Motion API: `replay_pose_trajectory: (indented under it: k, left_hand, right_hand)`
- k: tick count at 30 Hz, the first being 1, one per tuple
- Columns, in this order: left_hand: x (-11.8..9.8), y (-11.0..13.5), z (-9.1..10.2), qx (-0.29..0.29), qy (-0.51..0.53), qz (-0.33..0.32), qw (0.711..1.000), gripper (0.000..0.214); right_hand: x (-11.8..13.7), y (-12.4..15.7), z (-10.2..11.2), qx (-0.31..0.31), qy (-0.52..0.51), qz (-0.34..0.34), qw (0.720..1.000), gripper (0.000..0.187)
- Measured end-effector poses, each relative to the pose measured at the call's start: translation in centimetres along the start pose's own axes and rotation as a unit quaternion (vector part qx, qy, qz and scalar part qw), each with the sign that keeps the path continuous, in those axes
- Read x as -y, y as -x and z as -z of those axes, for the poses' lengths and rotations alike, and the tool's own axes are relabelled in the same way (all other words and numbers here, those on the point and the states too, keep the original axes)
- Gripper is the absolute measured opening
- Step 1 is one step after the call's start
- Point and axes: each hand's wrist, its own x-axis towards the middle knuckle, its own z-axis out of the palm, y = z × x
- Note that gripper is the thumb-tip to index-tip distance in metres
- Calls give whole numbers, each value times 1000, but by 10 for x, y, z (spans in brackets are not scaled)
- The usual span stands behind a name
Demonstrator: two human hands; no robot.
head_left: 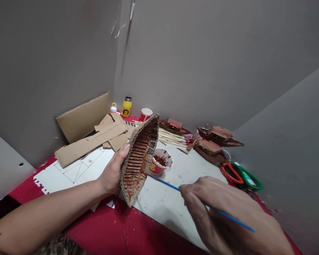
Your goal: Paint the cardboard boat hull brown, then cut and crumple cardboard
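My left hand (112,173) grips a boat-shaped hull of corrugated cardboard (139,157) and holds it up on edge above the table; its inner ribs are partly stained brown. My right hand (223,212) is closed in a pinch on a thin blue paintbrush (167,184), whose tip points at the lower part of the hull. Just behind the hull stands a red paper cup of brown paint (161,162).
A white sheet (159,198) covers a red table (117,230). Cardboard pieces (93,140), a yellow bottle (127,107), a red-and-white cup (145,114) and wooden sticks (172,138) lie behind. Painted cardboard boats (215,141) and orange and green scissors (240,175) lie at right.
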Motion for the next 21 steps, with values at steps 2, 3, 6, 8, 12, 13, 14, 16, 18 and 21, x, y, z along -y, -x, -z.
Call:
replay_pose_trajectory:
  k: [2,3,6,8,12,13,14,16,18,21]
  left_hand:
    - [1,0,1,-2,5,1,1000,27]
    - [1,0,1,-4,7,-1,1000,27]
    - [1,1,1,-13,7,-5,1000,26]
    - [0,0,-1,-16,-1,-5,1000,26]
    - [-3,0,-8,-19,18,7,1000,21]
    - [-5,1,-10,-22,34,17,999,21]
    - [-6,1,-12,-24,50,31,998,22]
    - [-7,1,-16,-30,78,56,995,23]
    - [-8,1,-17,-35,96,68,992,23]
    - [-9,1,-18,-45,103,72,991,20]
  right_hand:
    - [-2,1,0,-24,25,6,999,23]
    - [-3,2,-1,-39,32,3,999,20]
    - [-4,2,-1,-34,5,-2,999,17]
    - [-2,0,-2,-8,-25,6,1000,19]
    - [-4,0,-4,-32,-17,18,999,17]
    - [-6,2,-4,-50,-12,11,999,15]
    - [-7,4,-5,-66,-12,1,998,13]
    - [-9,6,-7,-81,-38,-10,996,16]
    - [-8,6,-9,-68,-77,-7,995,18]
    - [-7,3,-11,-57,-84,-13,995,18]
